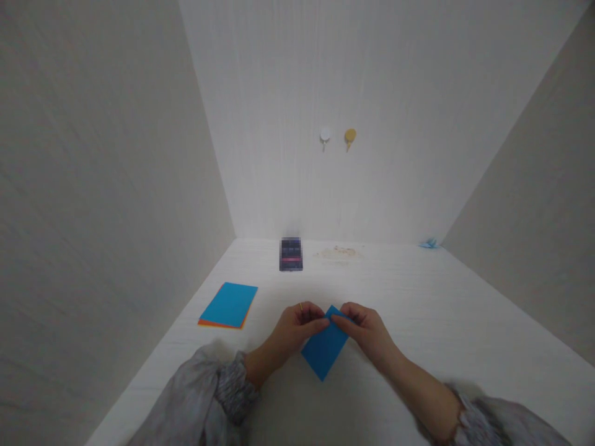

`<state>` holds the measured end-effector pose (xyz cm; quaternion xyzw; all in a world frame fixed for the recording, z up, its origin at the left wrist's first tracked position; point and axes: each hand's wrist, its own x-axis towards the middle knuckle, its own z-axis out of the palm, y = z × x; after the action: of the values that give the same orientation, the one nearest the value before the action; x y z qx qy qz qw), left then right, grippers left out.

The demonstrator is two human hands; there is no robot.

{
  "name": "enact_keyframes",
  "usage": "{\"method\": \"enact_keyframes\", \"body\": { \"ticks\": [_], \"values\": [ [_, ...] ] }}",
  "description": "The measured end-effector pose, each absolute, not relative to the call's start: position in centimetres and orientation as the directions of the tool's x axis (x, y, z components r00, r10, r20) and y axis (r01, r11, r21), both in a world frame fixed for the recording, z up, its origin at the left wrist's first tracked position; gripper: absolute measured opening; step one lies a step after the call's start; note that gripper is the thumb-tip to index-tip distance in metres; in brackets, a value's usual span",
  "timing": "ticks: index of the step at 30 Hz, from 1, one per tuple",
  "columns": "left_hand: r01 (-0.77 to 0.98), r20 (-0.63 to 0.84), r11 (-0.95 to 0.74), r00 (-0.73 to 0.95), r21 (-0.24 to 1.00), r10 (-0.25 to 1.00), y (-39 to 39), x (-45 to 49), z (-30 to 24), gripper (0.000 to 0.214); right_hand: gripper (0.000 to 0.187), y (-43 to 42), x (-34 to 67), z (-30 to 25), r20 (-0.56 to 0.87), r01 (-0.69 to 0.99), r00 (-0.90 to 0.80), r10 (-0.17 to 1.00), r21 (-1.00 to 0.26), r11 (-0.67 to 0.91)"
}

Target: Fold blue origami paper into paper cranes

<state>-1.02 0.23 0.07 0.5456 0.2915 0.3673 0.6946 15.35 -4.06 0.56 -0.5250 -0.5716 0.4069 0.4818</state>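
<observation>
A blue sheet of paper (325,352) is held between my two hands, turned so that one corner points down toward me. My left hand (300,325) pinches it near its upper corner, thumb lying on the face of the paper. From the other side, my right hand (361,323) grips it close to the same corner, its thumb almost touching the left one. The fingers behind the sheet are partly hidden. Further left on the white table (395,291) lies a stack of coloured paper (229,305), blue on top with orange edges showing beneath.
A dark phone-like object (290,254) rests near the back wall, its face blurred. Beside it is a brownish mark (341,253). A crumpled light-blue piece (429,243) sits in the back right corner. White (325,134) and yellow (350,135) hooks are on the wall.
</observation>
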Motion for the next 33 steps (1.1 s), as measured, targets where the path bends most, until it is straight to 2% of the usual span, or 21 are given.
{"method": "enact_keyframes", "body": {
  "ticks": [5, 13, 21, 24, 33],
  "values": [
    [-0.178, 0.011, 0.087, 0.489, 0.98, 0.872, -0.2, -0.8, 0.8, 0.019, 0.022, -4.4, 14.7, 0.9, 0.11, 0.269, -0.018, 0.994, -0.957, 0.111],
    [-0.147, 0.03, 0.045, 0.468, 0.988, 0.883, -0.3, -0.8, 0.9, 0.018, 0.023, -4.6, 14.6, 1.1, 0.111, 0.247, -0.019, 0.994, -0.963, 0.112],
    [-0.086, 0.104, -0.079, 0.339, 0.993, 0.935, 0.0, -0.9, 0.4, 0.021, 0.021, -4.7, 14.4, 1.7, 0.055, 0.115, -0.018, 0.998, -0.992, 0.057],
    [-0.118, 0.106, -0.071, 0.315, 0.99, 0.943, 0.1, -0.9, 0.3, 0.022, 0.024, -4.7, 14.4, 1.9, 0.061, 0.089, 0.005, 0.998, -0.994, 0.06],
    [-0.12, 0.104, -0.07, 0.307, 0.99, 0.946, -0.1, -0.8, 0.3, 0.023, 0.031, -4.6, 14.5, 1.9, 0.082, 0.147, 0.054, 0.995, -0.986, 0.073]
  ]
}}
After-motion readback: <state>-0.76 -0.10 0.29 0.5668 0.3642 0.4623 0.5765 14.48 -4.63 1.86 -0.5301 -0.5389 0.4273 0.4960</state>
